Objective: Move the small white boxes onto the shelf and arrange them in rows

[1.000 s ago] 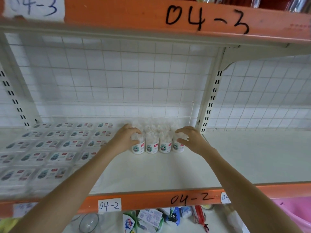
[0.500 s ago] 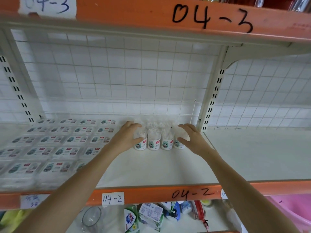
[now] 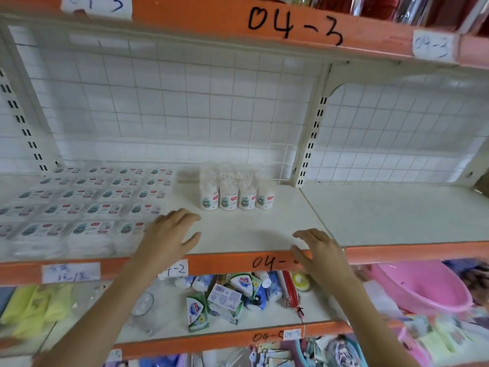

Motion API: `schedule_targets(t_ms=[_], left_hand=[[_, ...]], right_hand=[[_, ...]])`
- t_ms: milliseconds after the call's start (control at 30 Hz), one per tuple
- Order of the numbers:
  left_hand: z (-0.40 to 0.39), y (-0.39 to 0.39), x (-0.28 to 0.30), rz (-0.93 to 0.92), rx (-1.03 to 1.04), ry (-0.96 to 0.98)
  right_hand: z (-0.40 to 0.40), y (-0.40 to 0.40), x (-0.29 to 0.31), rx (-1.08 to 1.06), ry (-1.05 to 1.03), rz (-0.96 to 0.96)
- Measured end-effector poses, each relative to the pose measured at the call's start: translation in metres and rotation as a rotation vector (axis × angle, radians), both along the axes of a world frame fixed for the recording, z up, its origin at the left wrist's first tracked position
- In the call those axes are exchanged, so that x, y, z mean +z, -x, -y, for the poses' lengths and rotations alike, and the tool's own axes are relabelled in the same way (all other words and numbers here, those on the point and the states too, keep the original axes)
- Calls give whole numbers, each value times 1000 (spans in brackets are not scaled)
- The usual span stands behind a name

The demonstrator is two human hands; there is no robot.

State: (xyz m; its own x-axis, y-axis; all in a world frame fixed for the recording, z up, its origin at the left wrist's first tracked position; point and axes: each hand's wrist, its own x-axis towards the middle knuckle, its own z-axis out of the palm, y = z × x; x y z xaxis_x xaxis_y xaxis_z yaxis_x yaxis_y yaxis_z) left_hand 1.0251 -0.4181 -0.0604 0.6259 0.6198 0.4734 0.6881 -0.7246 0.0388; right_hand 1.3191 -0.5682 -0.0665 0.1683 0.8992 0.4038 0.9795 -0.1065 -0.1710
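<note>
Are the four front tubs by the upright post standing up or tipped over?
Upright. The tubs stand in a level row on the shelf, labels facing out, none leaning. Both hands are off them.

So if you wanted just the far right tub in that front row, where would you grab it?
Probably by its clear upper half, coming from the front and the right. The rightmost tub stands upright with a neighbour close against its left and more tubs behind, so only its front and right side are free. Both the left hand and right hand are open.

Top orange beam [image 3: 211,14]: "04-3" handwritten; white tag [image 3: 432,46] "04-3".
</note>
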Motion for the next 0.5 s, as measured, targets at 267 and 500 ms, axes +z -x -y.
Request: schedule_targets(t_ms=[267, 500], left_hand=[[126, 51, -48, -35, 201, 6], [224, 154, -84, -99, 498, 191]], right_hand=[[86, 30, -40, 89, 179, 74], [100, 112, -58, 343, 254, 16]])
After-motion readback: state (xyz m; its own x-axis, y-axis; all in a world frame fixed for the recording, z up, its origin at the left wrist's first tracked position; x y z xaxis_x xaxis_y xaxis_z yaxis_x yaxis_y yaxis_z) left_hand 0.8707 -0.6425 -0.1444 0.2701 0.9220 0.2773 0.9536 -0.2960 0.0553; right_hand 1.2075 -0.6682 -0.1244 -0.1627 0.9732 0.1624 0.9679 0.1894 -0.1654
